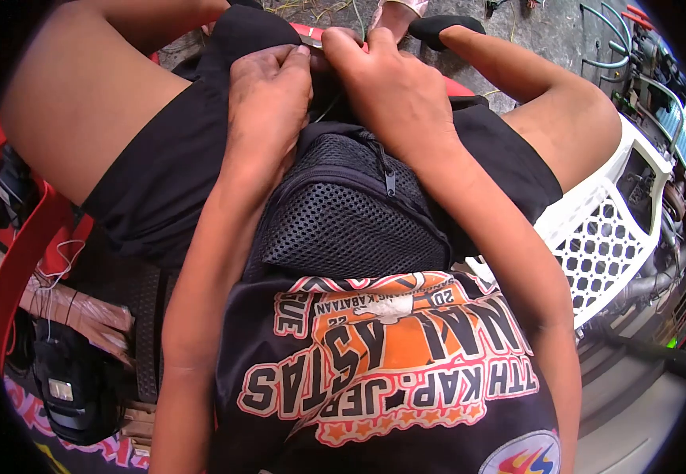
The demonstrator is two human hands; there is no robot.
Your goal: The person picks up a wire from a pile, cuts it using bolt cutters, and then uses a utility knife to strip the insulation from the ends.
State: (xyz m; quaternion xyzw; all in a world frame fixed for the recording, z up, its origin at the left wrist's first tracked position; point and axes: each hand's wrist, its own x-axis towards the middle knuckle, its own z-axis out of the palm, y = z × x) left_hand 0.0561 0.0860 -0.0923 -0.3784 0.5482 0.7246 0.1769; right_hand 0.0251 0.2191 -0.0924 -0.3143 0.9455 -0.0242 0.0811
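Observation:
My left hand [272, 91] is closed in a pinch, with the thumb pressed to the fingers above my lap. Close beside it, my right hand [390, 91] is also closed, its fingers curled downward. A thin pale green wire [358, 14] runs from the top of the view down to my right hand. Between the fingertips shows a small shiny strip [311, 41], too little exposed to name. The fingers hide most of what lies between the hands. Directly below them rests a black mesh bag [343, 209] with a zipper, against my printed black shirt [390, 355].
Loose thin wires [311, 12] lie on the grey floor [552, 47] ahead. On the right stand a white plastic chair [604, 237] and piled metal parts [675, 205]. A red chair [23, 268] and a black bag [78, 387] are on the left.

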